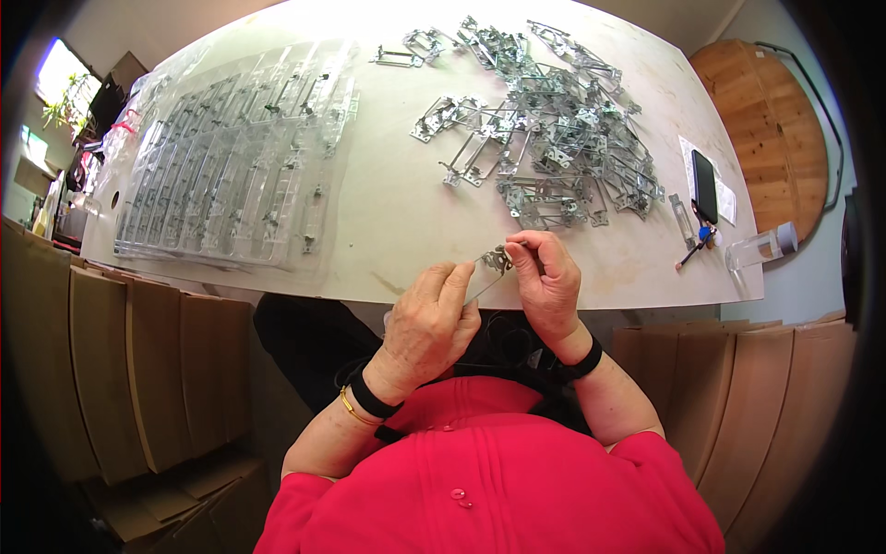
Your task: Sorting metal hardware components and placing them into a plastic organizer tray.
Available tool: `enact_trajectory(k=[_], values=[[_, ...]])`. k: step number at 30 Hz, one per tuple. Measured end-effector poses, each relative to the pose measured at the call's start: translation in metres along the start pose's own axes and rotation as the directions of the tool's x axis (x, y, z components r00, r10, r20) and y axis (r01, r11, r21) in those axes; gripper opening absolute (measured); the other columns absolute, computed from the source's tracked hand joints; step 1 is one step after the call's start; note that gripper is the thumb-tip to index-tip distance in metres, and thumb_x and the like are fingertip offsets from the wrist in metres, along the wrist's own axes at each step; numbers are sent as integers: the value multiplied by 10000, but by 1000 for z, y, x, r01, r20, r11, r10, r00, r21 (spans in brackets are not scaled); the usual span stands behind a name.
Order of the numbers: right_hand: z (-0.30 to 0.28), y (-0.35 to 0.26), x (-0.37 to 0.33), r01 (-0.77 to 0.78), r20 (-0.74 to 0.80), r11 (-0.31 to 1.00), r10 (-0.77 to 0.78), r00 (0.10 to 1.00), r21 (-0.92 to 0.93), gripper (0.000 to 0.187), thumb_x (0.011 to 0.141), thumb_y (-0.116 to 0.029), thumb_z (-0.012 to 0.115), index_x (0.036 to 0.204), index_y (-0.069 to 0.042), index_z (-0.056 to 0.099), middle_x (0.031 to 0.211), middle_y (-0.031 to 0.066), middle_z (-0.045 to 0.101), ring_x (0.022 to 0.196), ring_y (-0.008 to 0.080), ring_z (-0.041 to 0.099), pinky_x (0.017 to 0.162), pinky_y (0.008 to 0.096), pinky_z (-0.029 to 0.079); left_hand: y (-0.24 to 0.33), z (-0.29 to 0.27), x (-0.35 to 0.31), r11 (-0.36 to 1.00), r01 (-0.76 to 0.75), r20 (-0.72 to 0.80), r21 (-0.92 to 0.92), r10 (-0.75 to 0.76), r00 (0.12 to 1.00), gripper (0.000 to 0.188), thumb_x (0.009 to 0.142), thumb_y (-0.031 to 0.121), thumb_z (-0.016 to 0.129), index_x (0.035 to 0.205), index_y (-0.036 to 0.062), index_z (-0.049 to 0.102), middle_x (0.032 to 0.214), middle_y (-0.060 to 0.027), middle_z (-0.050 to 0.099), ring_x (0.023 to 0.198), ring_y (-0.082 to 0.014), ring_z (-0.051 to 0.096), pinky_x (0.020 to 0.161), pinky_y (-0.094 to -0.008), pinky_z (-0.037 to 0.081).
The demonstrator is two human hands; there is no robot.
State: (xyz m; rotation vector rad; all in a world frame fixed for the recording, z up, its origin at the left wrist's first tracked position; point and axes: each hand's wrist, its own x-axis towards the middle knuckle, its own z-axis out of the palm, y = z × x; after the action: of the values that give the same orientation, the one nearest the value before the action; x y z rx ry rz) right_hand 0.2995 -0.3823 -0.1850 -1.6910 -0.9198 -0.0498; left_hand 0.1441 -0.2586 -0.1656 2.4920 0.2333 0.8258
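Note:
Between my two hands, just over the table's near edge, is a small metal bracket (496,259) with a thin rod. My left hand (430,319) pinches one end of it, and my right hand (548,280) grips the other end between thumb and fingers. Part of the bracket is hidden behind the fingertips. Farther back on the table lies a loose heap of similar metal brackets (563,129), tangled together. To the left, clear plastic trays (217,185) hold rows of the same kind of part in long slots.
On the right of the white table (388,222) lie a black phone (704,185) on paper, a small tool (697,247) and a clear bottle (761,247) with a grey cap. Cardboard boxes (157,369) stand at the left, and more cardboard (738,388) at the right. A round wooden board (761,129) leans behind.

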Motion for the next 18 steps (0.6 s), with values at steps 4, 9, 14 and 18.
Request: enact_trajectory(k=[4,9,14,18], values=[[0,2,0,6,4,1000,-6,1000,-11,95,1002,-73,746,1073,-27,704,949,99,701,789,200,668,714,312,542,2,-1,2,1000,-16,-4,13,16,1000,473,826,14,704,1283,-71,619,1118,-221,658,975,-368,686,846,-428,585],[0,2,0,2,23,1000,-1,1000,-15,99,1004,-64,736,1087,-28,697,961,108,703,796,218,676,719,325,548,1,-2,3,1000,-7,11,8,7,1000,479,826,13,703,1289,-75,616,1119,-225,657,984,-369,683,857,-425,583],[1,0,2,47,24,998,-46,999,-39,81,1005,-46,722,1079,-26,695,974,117,708,808,242,690,725,339,555,-1,-1,1,1000,3,14,1,-3,1000,541,816,45,763,1334,-26,624,1172,-230,663,984,-385,696,839,-440,593],[0,0,0,23,21,999,-22,1000,-40,85,1003,-55,728,1076,-25,695,964,117,707,804,244,690,723,339,555,-1,-1,0,1000,5,23,5,-5,1000,548,823,54,764,1346,-25,620,1181,-231,659,1002,-384,693,850,-441,591]])
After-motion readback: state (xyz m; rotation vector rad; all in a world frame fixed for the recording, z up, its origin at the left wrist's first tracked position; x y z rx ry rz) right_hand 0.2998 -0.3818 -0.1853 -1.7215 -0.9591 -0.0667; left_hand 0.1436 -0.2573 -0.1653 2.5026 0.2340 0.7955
